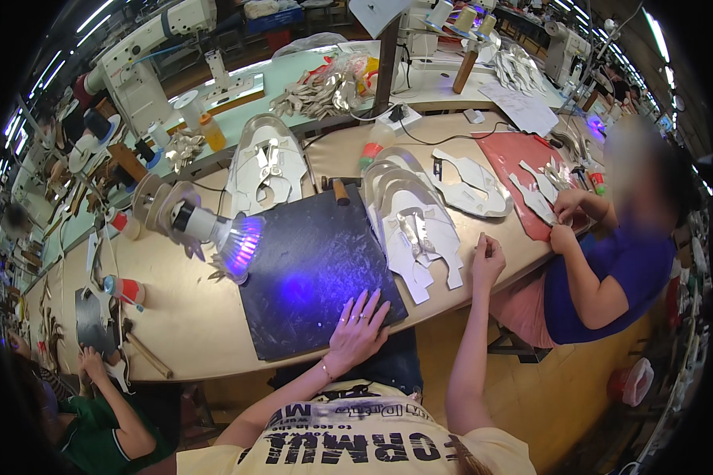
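My left hand (360, 328) lies with its fingers stretched out on the near right part of a black board (293, 269). A ring and a bracelet show on it. To the right, over the beige table edge, my right hand (487, 260) is raised with its fingers curled together. Whatever they hold, if anything, is too small to make out. Between the hands and farther back lie white cut shoe-upper pieces (429, 267) on stacked clear-edged plates (379, 176). A lamp (242, 247) throws a violet spot onto the board.
A wooden-handled tool (341, 192) lies at the board's far edge. More white pieces (271, 162) sit behind it. At the right a co-worker (610, 245) handles pieces over a red sheet (519, 170). Another person's hand (93, 362) works at the left, near a red-and-white container (125, 290).
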Motion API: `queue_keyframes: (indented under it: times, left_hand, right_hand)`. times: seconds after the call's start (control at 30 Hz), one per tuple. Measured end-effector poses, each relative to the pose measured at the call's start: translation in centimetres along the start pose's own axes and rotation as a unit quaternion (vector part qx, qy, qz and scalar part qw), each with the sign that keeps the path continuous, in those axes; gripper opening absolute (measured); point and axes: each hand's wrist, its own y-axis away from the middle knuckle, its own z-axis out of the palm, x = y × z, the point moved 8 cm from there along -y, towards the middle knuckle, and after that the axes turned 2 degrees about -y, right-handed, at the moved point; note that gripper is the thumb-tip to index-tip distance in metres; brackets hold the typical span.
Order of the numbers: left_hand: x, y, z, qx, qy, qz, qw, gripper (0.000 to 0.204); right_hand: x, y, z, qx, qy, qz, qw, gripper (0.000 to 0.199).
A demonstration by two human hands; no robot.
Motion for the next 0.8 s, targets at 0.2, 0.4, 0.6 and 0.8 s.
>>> queue_keyframes:
  times: [0.2,0.4,0.6,0.8]
  left_hand:
    - [0.0,0.3,-0.1,0.019,0.003,0.004,1.000,0.049]
    - [0.0,0.4,-0.1,0.022,0.003,0.003,1.000,0.050]
    - [0.0,0.2,0.1,0.011,0.009,-0.001,1.000,0.051]
    - [0.1,0.1,0.4,-0.006,0.007,0.002,1.000,0.051]
  right_hand:
    - [-0.4,0.5,0.6,-0.041,0.053,-0.020,0.998,0.024]
    - [-1.0,1.8,0.3,-0.041,0.075,-0.042,0.995,0.019]
    - [-1.9,2.2,0.1,-0.037,0.088,-0.087,0.992,0.018]
    - [-1.9,2.1,0.2,-0.044,0.101,-0.074,0.991,0.018]
